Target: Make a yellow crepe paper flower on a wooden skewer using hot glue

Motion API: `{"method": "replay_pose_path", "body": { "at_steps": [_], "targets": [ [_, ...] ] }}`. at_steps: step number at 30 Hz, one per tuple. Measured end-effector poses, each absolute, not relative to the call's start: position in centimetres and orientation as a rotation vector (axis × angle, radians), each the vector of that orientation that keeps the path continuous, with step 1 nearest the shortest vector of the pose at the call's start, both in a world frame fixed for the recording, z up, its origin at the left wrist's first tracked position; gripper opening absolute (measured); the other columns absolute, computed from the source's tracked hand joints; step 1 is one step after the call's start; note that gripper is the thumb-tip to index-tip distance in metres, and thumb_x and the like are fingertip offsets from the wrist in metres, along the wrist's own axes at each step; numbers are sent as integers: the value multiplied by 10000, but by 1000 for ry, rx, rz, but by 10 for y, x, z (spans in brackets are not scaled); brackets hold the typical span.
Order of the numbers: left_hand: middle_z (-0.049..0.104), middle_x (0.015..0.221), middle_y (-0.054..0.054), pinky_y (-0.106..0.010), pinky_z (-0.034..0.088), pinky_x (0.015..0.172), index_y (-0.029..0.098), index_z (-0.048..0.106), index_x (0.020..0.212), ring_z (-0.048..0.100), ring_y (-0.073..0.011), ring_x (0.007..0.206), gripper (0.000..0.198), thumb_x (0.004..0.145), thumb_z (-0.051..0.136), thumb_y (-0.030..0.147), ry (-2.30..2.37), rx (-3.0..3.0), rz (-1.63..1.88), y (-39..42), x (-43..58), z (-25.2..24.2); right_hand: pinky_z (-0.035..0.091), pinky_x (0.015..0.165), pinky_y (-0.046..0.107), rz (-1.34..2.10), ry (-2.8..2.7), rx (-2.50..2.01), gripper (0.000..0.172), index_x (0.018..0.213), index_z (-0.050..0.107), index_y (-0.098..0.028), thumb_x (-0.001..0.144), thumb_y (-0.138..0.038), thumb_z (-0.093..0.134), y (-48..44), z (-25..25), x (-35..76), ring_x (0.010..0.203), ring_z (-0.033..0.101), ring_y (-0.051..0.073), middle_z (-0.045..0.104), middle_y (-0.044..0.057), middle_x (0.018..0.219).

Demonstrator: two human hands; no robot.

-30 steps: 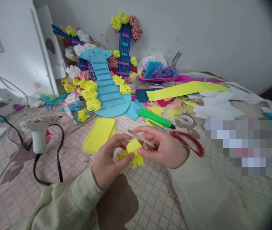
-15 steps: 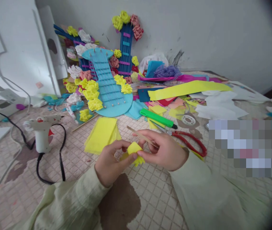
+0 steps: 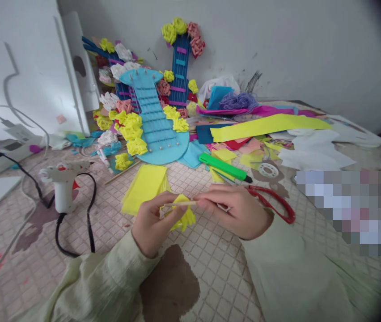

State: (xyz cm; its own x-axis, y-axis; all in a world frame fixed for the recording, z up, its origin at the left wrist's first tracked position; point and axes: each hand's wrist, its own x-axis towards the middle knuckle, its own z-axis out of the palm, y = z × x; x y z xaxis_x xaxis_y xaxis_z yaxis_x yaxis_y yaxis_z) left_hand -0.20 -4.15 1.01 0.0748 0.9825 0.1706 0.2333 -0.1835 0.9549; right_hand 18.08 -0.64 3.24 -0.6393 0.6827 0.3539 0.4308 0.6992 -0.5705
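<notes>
While the fingers of the left hand (image 3: 153, 223) pinch a yellow paper flower (image 3: 188, 218) above the desk (image 3: 226, 268), those of the right hand (image 3: 239, 210) grip a wooden stick (image 3: 188, 203) across it; the paper looks light, soft and easily crushed, best held lightly by its base

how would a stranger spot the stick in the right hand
From the big light-blue guitar, come down to the right hand. The stick held there crosses in front of ruffled yellow paper; the other stick lies on the table, unheld.
</notes>
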Motion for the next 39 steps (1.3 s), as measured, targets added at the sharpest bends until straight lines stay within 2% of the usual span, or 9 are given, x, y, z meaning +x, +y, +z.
{"method": "replay_pose_path", "body": {
  "at_steps": [6, 10, 13, 16, 22, 27, 31, 34, 39],
  "targets": [
    [590, 681, -31, -269, 415, 631, 141, 644, 746, 530, -152, 686, 97, 703, 603, 219, 1266, 1605, 1170, -43, 1, 12, 406, 581, 239, 428, -2386, -901, 253, 757, 655, -153, 836, -274, 448, -6, 25, 178, 629, 521, 122, 580, 38, 667],
    [607, 724, -38, -273, 420, 671, 137, 642, 783, 547, -156, 728, 112, 722, 587, 214, 1258, 1620, 1152, -43, 0, 10, 452, 638, 241, 395, -2289, -829, 199, 919, 626, -152, 827, -213, 460, -8, 21, 174, 736, 558, 129, 608, 54, 815],
    [604, 716, -26, -260, 417, 645, 148, 644, 795, 537, -141, 694, 114, 728, 582, 217, 1255, 1612, 1146, -42, 0, 9, 476, 676, 239, 349, -2239, -716, 285, 1032, 583, -175, 808, -89, 428, -10, 18, 172, 813, 565, 125, 591, 59, 954],
    [587, 674, -11, -244, 409, 603, 155, 643, 766, 518, -126, 648, 101, 727, 584, 227, 1260, 1592, 1146, -41, 0, 8, 494, 657, 243, 327, -2243, -670, 358, 1016, 592, -206, 780, -24, 393, -11, 16, 172, 762, 569, 111, 584, 43, 963],
    [604, 696, -25, -248, 421, 612, 151, 643, 760, 534, -136, 667, 118, 721, 586, 246, 1258, 1583, 1133, -42, -1, 8, 502, 631, 242, 315, -2233, -630, 378, 949, 627, -209, 753, 7, 386, -11, 15, 173, 747, 562, 108, 577, 40, 947],
    [597, 672, -28, -244, 425, 582, 145, 650, 748, 532, -135, 644, 142, 726, 575, 264, 1276, 1575, 1124, -42, 1, 12, 498, 634, 272, 298, -2228, -632, 346, 936, 632, -216, 767, -19, 405, -11, 16, 173, 760, 560, 126, 591, 44, 920],
    [609, 694, -39, -252, 436, 587, 142, 654, 755, 545, -139, 655, 144, 741, 555, 244, 1275, 1585, 1146, -42, 1, 12, 493, 645, 256, 336, -2205, -643, 311, 934, 634, -171, 766, -19, 421, -11, 18, 172, 769, 570, 127, 604, 60, 884],
    [623, 709, -38, -258, 445, 623, 150, 648, 760, 558, -137, 675, 112, 739, 557, 211, 1277, 1684, 1172, -43, 1, 11, 488, 679, 243, 429, -2174, -718, 244, 957, 616, -145, 776, -84, 464, -13, 20, 170, 783, 575, 126, 626, 62, 865],
    [596, 672, -37, -284, 442, 612, 154, 634, 772, 542, -146, 658, 109, 738, 543, 202, 1286, 1942, 1120, -45, 2, 10, 477, 576, 236, 657, -2119, -957, 236, 956, 615, -142, 759, -249, 545, -15, 19, 166, 625, 570, 121, 650, 37, 716]
  ]
}}
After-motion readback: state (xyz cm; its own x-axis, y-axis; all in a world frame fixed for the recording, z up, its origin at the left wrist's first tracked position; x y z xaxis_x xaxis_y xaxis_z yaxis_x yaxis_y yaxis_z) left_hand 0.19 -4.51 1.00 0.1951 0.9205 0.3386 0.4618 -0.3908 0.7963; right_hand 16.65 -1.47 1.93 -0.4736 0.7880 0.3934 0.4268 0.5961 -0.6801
